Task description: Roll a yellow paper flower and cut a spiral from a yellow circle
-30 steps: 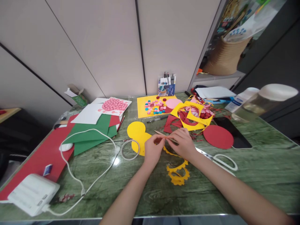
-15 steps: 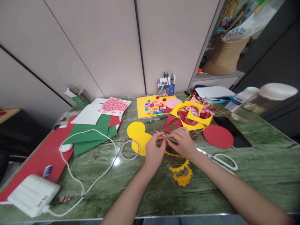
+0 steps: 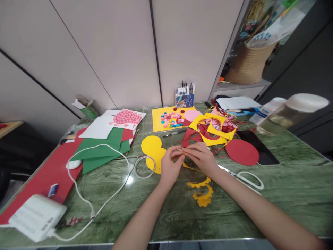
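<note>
My left hand (image 3: 170, 166) and my right hand (image 3: 201, 157) meet over the green marble table (image 3: 286, 194), fingers pinched together on one end of a scalloped yellow paper strip (image 3: 201, 191). A thin wooden stick (image 3: 177, 148) shows at the fingertips; which hand holds it is unclear. The strip trails down from my hands and curls on the table below my right wrist. Yellow paper circles (image 3: 153, 147) lie just left of my left hand.
White-handled scissors (image 3: 246, 177) lie right of my right hand, beside a red paper circle (image 3: 241, 151) and a black tablet (image 3: 260, 149). A tape roll (image 3: 144, 166), white cable (image 3: 104, 180), power bank (image 3: 36, 217), green and red sheets (image 3: 101, 149), paper scraps (image 3: 215, 128), markers (image 3: 185, 93) surround them.
The hands have closed together and shifted slightly up. The hanging yellow strip has swung a little to the right and its curled end sits lower on the table.
</note>
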`<state>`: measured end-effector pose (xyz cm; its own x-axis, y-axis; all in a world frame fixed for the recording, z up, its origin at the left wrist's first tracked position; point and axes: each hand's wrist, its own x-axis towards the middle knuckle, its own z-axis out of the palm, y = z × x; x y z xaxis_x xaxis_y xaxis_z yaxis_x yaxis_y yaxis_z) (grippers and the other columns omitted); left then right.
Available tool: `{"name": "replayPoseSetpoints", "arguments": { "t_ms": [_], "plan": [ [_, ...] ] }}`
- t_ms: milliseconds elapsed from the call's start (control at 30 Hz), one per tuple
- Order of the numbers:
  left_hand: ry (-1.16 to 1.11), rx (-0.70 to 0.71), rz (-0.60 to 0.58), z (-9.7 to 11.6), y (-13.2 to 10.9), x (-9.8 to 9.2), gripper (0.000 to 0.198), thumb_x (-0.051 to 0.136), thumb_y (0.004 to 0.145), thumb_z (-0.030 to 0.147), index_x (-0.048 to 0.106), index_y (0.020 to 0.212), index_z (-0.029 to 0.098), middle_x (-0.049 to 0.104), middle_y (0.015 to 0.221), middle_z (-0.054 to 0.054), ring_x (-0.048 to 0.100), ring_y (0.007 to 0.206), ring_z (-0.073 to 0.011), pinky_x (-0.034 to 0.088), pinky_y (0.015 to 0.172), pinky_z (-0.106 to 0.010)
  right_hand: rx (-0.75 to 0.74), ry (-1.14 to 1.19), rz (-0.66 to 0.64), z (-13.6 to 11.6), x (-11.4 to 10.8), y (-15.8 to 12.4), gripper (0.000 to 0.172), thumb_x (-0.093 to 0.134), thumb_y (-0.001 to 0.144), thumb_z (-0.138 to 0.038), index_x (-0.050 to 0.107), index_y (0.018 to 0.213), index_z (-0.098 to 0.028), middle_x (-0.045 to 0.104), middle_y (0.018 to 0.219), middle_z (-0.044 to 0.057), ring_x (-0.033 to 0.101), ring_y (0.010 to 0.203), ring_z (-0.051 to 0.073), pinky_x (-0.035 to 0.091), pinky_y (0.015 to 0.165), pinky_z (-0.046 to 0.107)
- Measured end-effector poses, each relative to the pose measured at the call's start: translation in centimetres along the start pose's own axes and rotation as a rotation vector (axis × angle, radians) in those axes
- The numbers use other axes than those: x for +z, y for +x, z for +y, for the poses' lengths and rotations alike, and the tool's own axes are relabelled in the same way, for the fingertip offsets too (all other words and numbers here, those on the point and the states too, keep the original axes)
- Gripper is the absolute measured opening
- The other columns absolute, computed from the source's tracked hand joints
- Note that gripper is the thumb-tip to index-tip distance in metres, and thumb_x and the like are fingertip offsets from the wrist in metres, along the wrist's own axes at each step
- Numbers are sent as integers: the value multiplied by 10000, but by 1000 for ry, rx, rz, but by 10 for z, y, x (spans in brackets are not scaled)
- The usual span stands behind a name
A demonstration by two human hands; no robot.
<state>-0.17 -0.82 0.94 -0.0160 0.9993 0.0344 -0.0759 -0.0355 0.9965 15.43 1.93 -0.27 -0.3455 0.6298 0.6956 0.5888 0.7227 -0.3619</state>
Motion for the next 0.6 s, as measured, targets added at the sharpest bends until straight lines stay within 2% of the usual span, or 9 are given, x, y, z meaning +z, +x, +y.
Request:
{"name": "replayPoseSetpoints", "arguments": {
  "t_ms": [100,200,600],
  "plan": [
    [-306,-174,-13,-1,2,0,384,704,649,193,539,996,177,714,828,-45,661,789,-155,465,773,-282,0,-2,19,-1,0,-1,208,560,871,-199,676,1032,-262,671,894,58,579,815,193,428,722,357],
    [-431,-243,-27,-1,3,0,417,739,613,201,543,979,172,718,826,-44,661,775,-142,450,784,-274,13,-2,34,-2,1,-1,188,565,868,-208,687,1005,-249,662,891,66,574,827,200,425,739,370],
    [-396,-250,-52,-5,3,-1,357,729,645,193,560,958,164,703,765,-26,638,736,-118,434,752,-245,47,13,29,-5,2,2,149,562,869,-227,702,921,-225,648,810,63,565,780,203,408,723,379]
  ]
}}
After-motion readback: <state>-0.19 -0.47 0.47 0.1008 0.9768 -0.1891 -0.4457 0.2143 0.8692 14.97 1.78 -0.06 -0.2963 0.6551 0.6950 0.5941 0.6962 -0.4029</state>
